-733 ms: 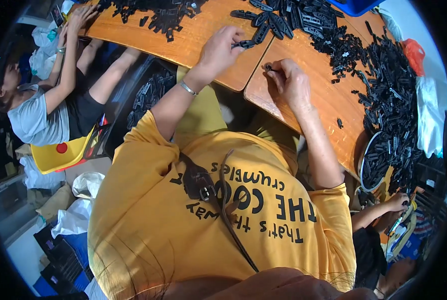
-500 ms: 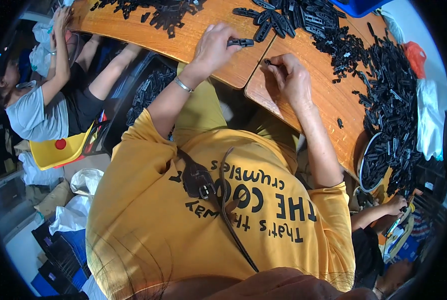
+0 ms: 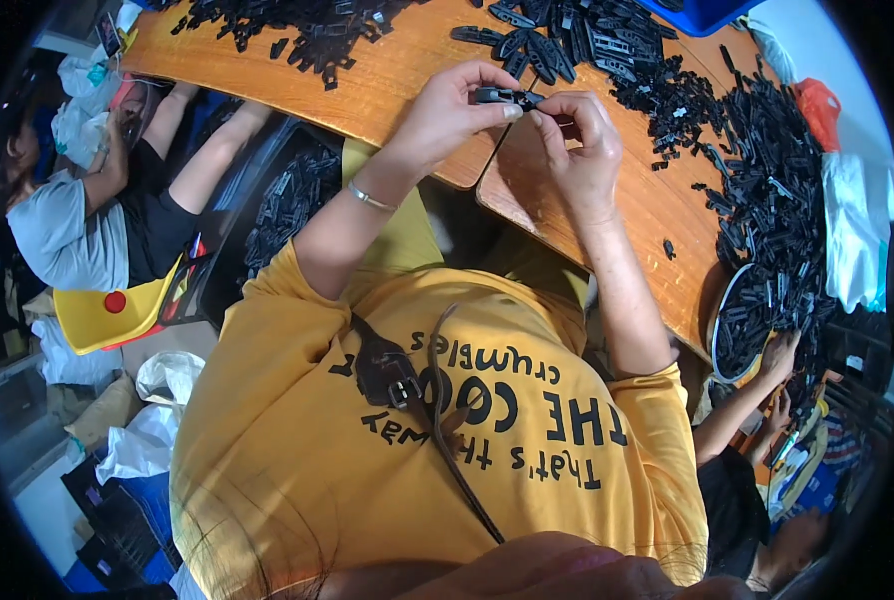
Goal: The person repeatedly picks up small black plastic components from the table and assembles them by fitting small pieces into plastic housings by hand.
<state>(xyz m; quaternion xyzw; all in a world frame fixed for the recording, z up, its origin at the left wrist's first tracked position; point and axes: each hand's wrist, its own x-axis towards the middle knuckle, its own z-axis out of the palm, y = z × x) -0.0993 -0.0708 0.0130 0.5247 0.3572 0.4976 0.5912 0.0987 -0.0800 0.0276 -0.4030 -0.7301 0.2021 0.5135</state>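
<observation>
My left hand (image 3: 445,122) pinches a long black plastic part (image 3: 494,96) between thumb and fingers, just above the wooden table (image 3: 527,180). Against its right end, my right hand (image 3: 585,155) holds a small black piece (image 3: 533,100), mostly covered by the fingertips. The two pieces meet or nearly meet; whether they are joined I cannot tell. Beyond my hands lies a cluster of long black parts (image 3: 532,50), with a heap of small black pieces (image 3: 672,105) to its right.
More black pieces (image 3: 317,30) cover the far left. A large pile (image 3: 772,190) and a filled round basin (image 3: 729,310) stand at right. A black bin (image 3: 287,200) sits below the table's left edge. One person (image 3: 77,220) sits left; another person's arm (image 3: 742,400) reaches toward the pile at lower right.
My hands have come together, bringing the small piece to the end of the long part. The person at left has lowered their arms; the one at lower right has reached into the pile.
</observation>
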